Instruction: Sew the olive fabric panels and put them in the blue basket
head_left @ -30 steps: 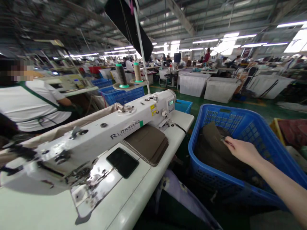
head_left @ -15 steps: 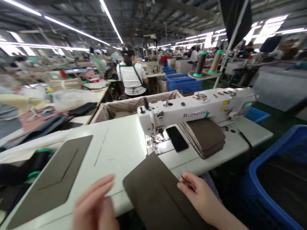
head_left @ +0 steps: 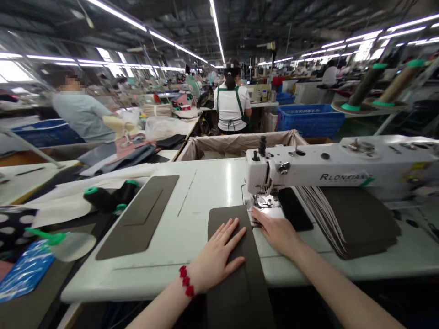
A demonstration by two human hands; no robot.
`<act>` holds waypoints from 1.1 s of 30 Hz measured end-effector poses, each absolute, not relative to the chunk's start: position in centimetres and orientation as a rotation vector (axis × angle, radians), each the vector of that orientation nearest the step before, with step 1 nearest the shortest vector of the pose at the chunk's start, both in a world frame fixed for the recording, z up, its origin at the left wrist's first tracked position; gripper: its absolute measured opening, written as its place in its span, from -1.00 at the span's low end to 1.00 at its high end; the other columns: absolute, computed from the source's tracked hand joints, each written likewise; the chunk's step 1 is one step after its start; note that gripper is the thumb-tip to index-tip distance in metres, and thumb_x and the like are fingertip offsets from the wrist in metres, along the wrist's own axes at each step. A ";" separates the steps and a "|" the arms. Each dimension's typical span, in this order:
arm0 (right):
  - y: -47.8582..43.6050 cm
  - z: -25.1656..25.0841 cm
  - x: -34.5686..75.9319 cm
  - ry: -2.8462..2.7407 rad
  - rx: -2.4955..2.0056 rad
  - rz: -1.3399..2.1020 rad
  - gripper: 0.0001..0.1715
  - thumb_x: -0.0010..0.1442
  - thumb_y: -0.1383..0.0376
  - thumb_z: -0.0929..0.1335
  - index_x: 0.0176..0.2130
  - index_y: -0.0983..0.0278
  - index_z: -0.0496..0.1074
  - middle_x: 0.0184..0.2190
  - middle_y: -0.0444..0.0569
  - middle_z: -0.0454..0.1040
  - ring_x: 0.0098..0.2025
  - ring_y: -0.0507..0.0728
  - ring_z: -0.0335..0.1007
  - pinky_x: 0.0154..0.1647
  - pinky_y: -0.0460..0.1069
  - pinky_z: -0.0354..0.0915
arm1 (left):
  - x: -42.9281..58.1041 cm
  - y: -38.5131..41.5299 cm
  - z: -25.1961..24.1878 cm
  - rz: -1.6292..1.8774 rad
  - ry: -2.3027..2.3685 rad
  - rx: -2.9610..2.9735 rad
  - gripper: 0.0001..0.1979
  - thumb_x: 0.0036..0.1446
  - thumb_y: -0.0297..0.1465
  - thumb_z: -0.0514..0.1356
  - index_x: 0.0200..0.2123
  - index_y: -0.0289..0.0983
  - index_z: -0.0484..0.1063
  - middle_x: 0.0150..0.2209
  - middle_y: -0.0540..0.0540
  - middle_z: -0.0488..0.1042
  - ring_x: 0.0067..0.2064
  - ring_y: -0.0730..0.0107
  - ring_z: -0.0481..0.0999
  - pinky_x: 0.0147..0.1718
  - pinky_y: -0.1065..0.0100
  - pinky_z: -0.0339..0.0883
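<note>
A dark olive-brown fabric panel (head_left: pixel 236 246) lies on the pale sewing table and hangs over its front edge, its far end by the presser foot. My left hand (head_left: pixel 219 256), with a red bracelet at the wrist, rests flat on the panel with fingers spread. My right hand (head_left: pixel 274 230) is at the panel's far right corner, close to the needle area of the white sewing machine (head_left: pixel 291 167). Its fingers are bent and held together, with the fingertips partly hidden; what they grip is not visible.
A dark phone (head_left: pixel 295 210) and a stack of brown panels (head_left: pixel 360 219) lie under the machine arm. Left, a marked panel (head_left: pixel 140 217), black thread spools (head_left: pixel 99 198) and a green-tipped bottle (head_left: pixel 73 246). Behind is a cloth-lined bin (head_left: pixel 212 144). Two people work beyond.
The panel has moved up onto the table to the presser foot. My left hand has come down flat on it. My right hand has moved forward to the needle area; the view has swung left.
</note>
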State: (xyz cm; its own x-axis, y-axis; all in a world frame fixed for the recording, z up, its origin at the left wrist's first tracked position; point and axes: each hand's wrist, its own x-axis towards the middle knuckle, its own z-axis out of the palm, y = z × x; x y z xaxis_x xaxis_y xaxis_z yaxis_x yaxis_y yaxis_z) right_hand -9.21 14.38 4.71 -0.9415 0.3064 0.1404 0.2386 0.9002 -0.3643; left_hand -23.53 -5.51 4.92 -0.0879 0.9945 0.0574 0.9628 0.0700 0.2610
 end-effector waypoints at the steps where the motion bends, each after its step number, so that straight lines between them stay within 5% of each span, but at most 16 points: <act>1: 14.8 4.4 -9.4 -2.897 -0.391 0.453 -0.32 0.18 0.42 0.24 0.26 0.10 0.13 0.24 -0.08 0.23 0.02 0.17 0.42 -0.06 0.01 0.33 | -23.7 -5.3 5.1 0.365 2.205 2.005 -0.25 0.26 -0.10 0.09 0.36 -0.11 -0.25 0.37 -0.07 -0.24 0.36 0.10 -0.23 0.31 0.04 -0.14; 13: 15.6 1.9 -8.3 -2.854 -0.467 0.326 -0.39 0.23 0.43 0.19 0.25 0.16 0.15 0.25 -0.06 0.21 0.00 0.15 0.42 -0.07 0.07 0.37 | -25.2 -0.9 5.8 0.391 2.064 2.046 -0.11 0.03 0.10 0.21 0.32 -0.12 -0.02 0.37 -0.08 -0.18 0.36 -0.01 -0.18 0.30 -0.06 -0.26; 33: 15.8 1.5 -8.5 -2.865 -0.465 0.333 -0.32 0.18 0.47 0.23 0.25 0.13 0.15 0.26 -0.08 0.19 0.03 0.13 0.39 -0.05 0.04 0.36 | -25.0 -0.4 5.6 0.390 2.039 2.037 -0.11 0.04 0.08 0.21 0.32 -0.14 -0.03 0.36 -0.10 -0.15 0.35 -0.03 -0.14 0.30 -0.10 -0.31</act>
State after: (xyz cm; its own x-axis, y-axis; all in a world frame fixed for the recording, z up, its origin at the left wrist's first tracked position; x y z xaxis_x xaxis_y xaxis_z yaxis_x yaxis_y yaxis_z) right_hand -8.48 15.77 1.53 -0.9259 0.3330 0.1784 0.2833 0.9244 -0.2553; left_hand -25.04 -0.37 5.63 -0.0052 0.9997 0.0234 0.9378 -0.0033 0.3472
